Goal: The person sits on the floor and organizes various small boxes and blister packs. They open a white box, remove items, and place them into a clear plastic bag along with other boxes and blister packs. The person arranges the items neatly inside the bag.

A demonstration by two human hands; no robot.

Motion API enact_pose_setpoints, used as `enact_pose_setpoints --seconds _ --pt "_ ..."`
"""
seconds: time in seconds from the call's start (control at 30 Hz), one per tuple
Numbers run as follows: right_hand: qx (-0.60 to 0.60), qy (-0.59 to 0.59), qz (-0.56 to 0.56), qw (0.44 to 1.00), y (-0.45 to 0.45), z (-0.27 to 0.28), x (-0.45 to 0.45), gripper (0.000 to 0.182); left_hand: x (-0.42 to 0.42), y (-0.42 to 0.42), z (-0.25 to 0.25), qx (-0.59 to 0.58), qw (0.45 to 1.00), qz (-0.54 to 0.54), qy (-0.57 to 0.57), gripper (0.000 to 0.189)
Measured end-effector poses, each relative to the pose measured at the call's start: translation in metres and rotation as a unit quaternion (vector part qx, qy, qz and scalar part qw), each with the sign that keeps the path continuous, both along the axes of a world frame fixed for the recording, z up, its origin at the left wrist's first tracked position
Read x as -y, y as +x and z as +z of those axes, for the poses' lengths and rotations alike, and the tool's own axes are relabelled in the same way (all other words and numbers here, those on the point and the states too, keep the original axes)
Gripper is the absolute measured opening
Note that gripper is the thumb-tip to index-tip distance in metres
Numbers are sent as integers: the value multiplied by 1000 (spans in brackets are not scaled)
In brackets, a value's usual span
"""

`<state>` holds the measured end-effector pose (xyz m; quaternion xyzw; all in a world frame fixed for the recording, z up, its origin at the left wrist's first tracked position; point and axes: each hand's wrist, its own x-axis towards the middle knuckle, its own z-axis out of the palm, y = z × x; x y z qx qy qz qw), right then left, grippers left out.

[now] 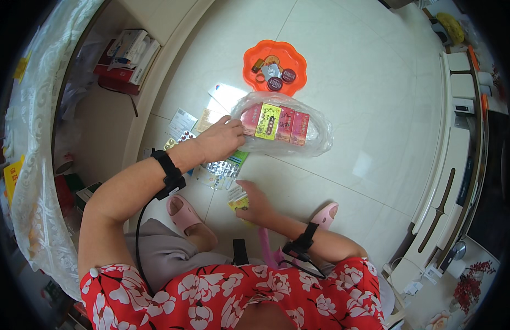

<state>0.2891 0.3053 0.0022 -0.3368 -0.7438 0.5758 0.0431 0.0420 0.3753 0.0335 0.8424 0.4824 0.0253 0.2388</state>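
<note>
My left hand [222, 140] reaches to the left end of a clear plastic bag [319, 138], its fingertips at a pink box inside. The bag lies on the floor with several pink boxes and a yellow box [267, 121] bearing handwriting. Nearer my body, my right hand [255, 202] holds a small yellow and white packet [237, 199], partly hidden by the fingers. Silver blister packs [223, 168] and a green packet [239, 157] lie between the hands. Red-brown pills in a blister pack [186, 136] show beside my left wrist, with printed leaflets [182, 122] beyond.
Beyond the bag stands an orange scalloped tray [298, 57] holding round tins and small items. A cabinet with an open compartment holding boxes [145, 62] is at the left. A white drawer unit [442, 185] runs along the right. My feet in pink slippers [189, 218] rest on the tiled floor.
</note>
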Motion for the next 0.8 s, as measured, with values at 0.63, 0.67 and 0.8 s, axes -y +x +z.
enact_pose_setpoints --seconds 0.63,0.67,0.8 --pt "32 30 -313 949 -1 -15 -195 51 4 0 -8 6 997 -9 79 9" --pt "34 45 -316 947 -1 -23 -199 54 3 0 -7 5 998 -8 58 10" --pt "64 125 -302 943 -11 -36 -209 60 3 1 0 -9 1000 -3 9 11"
